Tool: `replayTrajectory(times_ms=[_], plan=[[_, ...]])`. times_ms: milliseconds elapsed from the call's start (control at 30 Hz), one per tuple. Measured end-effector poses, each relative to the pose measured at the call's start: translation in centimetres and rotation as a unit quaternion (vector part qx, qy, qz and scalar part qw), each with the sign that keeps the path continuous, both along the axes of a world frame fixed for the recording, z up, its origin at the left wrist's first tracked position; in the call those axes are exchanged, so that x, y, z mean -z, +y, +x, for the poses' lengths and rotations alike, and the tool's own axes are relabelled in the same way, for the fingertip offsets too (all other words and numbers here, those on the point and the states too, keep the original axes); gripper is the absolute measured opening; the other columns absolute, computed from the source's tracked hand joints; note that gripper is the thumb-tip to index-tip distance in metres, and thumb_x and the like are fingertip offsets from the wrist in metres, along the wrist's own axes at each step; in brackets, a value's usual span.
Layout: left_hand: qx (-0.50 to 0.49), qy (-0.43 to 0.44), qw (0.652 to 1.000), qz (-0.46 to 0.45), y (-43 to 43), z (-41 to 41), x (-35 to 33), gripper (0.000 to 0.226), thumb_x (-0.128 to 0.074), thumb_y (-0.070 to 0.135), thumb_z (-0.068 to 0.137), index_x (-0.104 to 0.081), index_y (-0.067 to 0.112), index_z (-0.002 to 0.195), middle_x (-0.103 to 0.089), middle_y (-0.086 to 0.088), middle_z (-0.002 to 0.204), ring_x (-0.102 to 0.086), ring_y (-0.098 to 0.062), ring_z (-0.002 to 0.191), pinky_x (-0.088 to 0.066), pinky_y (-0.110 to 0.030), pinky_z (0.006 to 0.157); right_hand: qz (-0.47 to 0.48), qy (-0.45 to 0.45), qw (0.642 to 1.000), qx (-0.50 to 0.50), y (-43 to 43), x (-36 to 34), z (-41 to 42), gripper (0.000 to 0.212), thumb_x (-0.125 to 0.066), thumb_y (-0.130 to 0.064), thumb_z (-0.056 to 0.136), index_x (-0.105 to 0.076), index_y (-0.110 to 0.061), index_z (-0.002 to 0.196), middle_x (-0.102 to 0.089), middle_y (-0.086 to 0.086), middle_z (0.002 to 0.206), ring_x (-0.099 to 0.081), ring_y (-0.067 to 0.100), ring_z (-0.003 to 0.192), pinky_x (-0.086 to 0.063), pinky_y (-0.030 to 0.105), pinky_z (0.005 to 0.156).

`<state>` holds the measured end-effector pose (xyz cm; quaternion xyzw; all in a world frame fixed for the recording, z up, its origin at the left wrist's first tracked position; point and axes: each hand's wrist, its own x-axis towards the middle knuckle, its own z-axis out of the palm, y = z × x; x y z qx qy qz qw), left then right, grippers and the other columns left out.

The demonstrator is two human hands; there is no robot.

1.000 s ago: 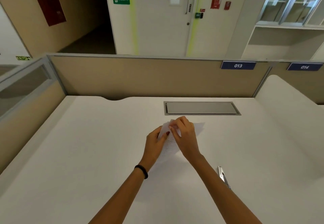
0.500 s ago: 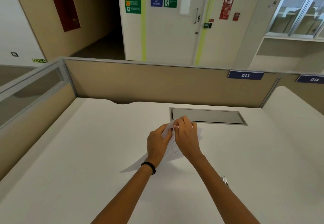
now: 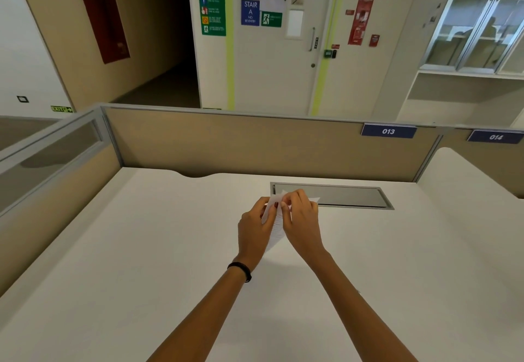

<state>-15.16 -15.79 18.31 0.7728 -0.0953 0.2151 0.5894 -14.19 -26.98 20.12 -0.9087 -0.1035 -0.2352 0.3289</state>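
A small white sheet of paper [image 3: 277, 227] with faint print is held up above the white desk [image 3: 141, 248], near the middle of the view. My left hand [image 3: 252, 228] pinches its left side at the top, a black band on that wrist. My right hand [image 3: 302, 219] pinches the top edge close beside the left fingers, covering much of the sheet. The paper's lower corner hangs down between my wrists and a far corner pokes out to the right.
A grey cable hatch [image 3: 331, 195] is set in the desk just behind my hands. Beige partition panels [image 3: 255, 146] close off the back and left. A second desk surface [image 3: 476, 191] adjoins on the right.
The camera has tilted up, so hands and desk sit lower in relation to the room. Both hands have drawn closer together on the paper and lifted it. The pen at my right forearm is out of sight.
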Motion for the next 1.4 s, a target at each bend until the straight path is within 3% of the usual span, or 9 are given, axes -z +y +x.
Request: replayTrajectory(times_ms=[167, 267, 433, 567, 767, 867, 967, 1100, 1400], plan=[[0.004, 0.005, 1.000, 0.016, -0.3, 0.2, -0.1, 0.101, -0.026, 0.090, 0.063, -0.062, 0.004, 0.104, -0.071, -0.013, 0.092, -0.060, -0.012, 0.072, -0.048, -0.009, 0.072, -0.003, -0.020, 1.000, -0.003, -0.2, -0.2, -0.3, 0.035, -0.047, -0.029, 0.087, -0.060, 0.000, 0.100, -0.064, 0.021, 0.100, -0.060, 0.031, 0.089, -0.046, 0.044, 0.086], [-0.001, 0.020, 1.000, 0.016, -0.5, 0.3, -0.1, 0.092, -0.030, 0.086, 0.066, -0.062, 0.008, 0.103, -0.070, -0.009, 0.091, -0.063, -0.015, 0.074, -0.054, -0.023, 0.075, -0.016, -0.042, 0.999, -0.004, -0.2, -0.6, -0.4, 0.029, -0.048, -0.024, 0.085, -0.062, 0.001, 0.093, -0.065, 0.022, 0.091, -0.063, 0.033, 0.080, -0.048, 0.044, 0.077], [-0.026, 0.034, 0.998, 0.047, -0.9, 0.7, 0.0, 0.025, -0.056, 0.035, 0.089, -0.063, 0.014, 0.100, -0.068, -0.001, 0.087, -0.063, -0.014, 0.073, -0.059, -0.034, 0.076, -0.083, -0.126, 0.989, -0.001, -0.7, -0.8, -0.3, 0.048, -0.031, -0.035, 0.097, -0.063, -0.003, 0.082, -0.068, 0.017, 0.077, -0.066, 0.028, 0.066, -0.055, 0.039, 0.064], [-0.022, 0.045, 0.998, 0.046, -1.1, 0.9, 0.0, 0.020, -0.055, 0.035, 0.090, -0.063, 0.017, 0.097, -0.066, 0.004, 0.084, -0.064, -0.014, 0.073, -0.054, -0.023, 0.071, -0.138, -0.124, 0.983, 0.012, -1.3, -0.5, 0.0, 0.020, -0.078, -0.013, 0.070, -0.065, -0.003, 0.082, -0.069, 0.016, 0.078, -0.066, 0.029, 0.068, -0.054, 0.040, 0.068], [-0.021, 0.052, 0.998, 0.021, -1.9, 0.9, -0.2, 0.026, -0.055, 0.033, 0.089, -0.064, 0.011, 0.098, -0.069, -0.008, 0.089, -0.064, -0.023, 0.079, -0.057, -0.034, 0.078, -0.170, -0.138, 0.976, 0.000, -2.0, -0.7, 0.2, 0.031, -0.083, -0.017, 0.062, -0.065, -0.005, 0.084, -0.069, 0.013, 0.081, -0.066, 0.027, 0.071, -0.054, 0.037, 0.070], [-0.026, 0.028, 0.999, 0.033, -1.9, 1.0, -0.5, 0.022, -0.055, 0.031, 0.090, -0.063, 0.012, 0.098, -0.070, -0.007, 0.088, -0.064, -0.021, 0.076, -0.056, -0.029, 0.073, -0.097, -0.144, 0.985, -0.004, -1.7, -1.0, 0.1, 0.020, -0.059, -0.023, 0.086, -0.063, -0.003, 0.084, -0.067, 0.016, 0.082, -0.065, 0.029, 0.072, -0.053, 0.039, 0.066], [-0.042, -0.012, 0.996, 0.082, -2.0, 1.1, -0.9, 0.022, -0.057, 0.030, 0.090, -0.064, 0.011, 0.099, -0.071, -0.007, 0.085, -0.063, -0.014, 0.070, -0.050, -0.015, 0.067, -0.059, -0.138, 0.989, 0.002, -1.7, -1.3, -0.1, 0.061, -0.019, -0.044, 0.097, -0.063, -0.004, 0.084, -0.068, 0.016, 0.082, -0.065, 0.026, 0.072, -0.054, 0.038, 0.068], [-0.045, -0.039, 0.994, 0.095, -2.4, 1.0, -1.1, 0.023, -0.058, 0.031, 0.088, -0.065, 0.012, 0.099, -0.073, -0.005, 0.085, -0.063, -0.012, 0.068, -0.052, -0.016, 0.067, -0.173, -0.169, 0.970, 0.023, -2.7, -1.0, 0.6, 0.019, -0.073, -0.023, 0.076, -0.065, -0.007, 0.084, -0.070, 0.011, 0.083, -0.067, 0.023, 0.075, -0.054, 0.036, 0.074], [-0.062, 0.035, 0.997, -0.002, -4.8, 1.6, -0.9, 0.014, -0.058, 0.031, 0.088, -0.064, 0.018, 0.087, -0.064, 0.004, 0.077, -0.060, -0.011, 0.067, -0.047, -0.006, 0.062, -0.156, -0.235, 0.959, -0.017, -4.6, -0.6, 1.7, 0.024, -0.080, -0.012, 0.068, -0.063, -0.010, 0.085, -0.069, 0.008, 0.086, -0.064, 0.021, 0.075, -0.051, 0.035, 0.076]])
